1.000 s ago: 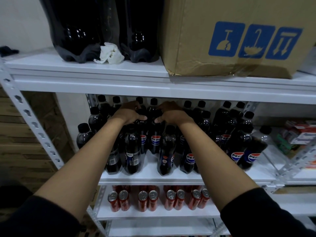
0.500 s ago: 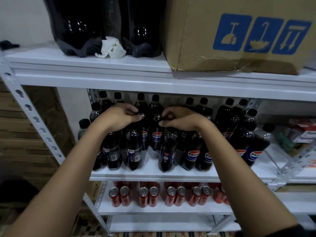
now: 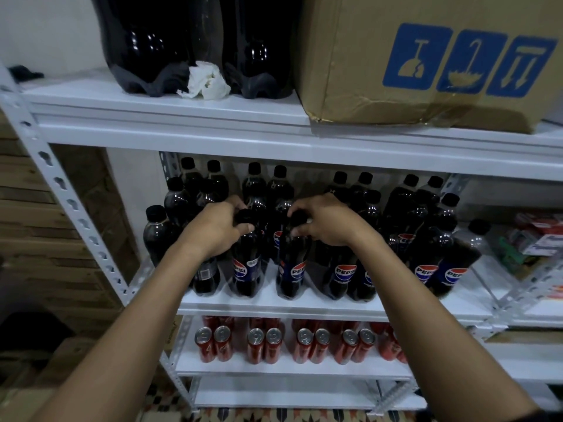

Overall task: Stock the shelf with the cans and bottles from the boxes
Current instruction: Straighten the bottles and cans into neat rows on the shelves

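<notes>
Left hand (image 3: 217, 231) and right hand (image 3: 327, 223) each pinch the capped neck of a cola bottle (image 3: 245, 263), (image 3: 291, 266) in the front row of the middle shelf (image 3: 274, 306). Full bottles: likely heavy, stiff, slick-walled. Neck under the cap looks the surest hold.

Dim indoor light with small glints on dark bottles (image 3: 243, 269); wide-angle bending at the edges, corners soft and murky.
</notes>
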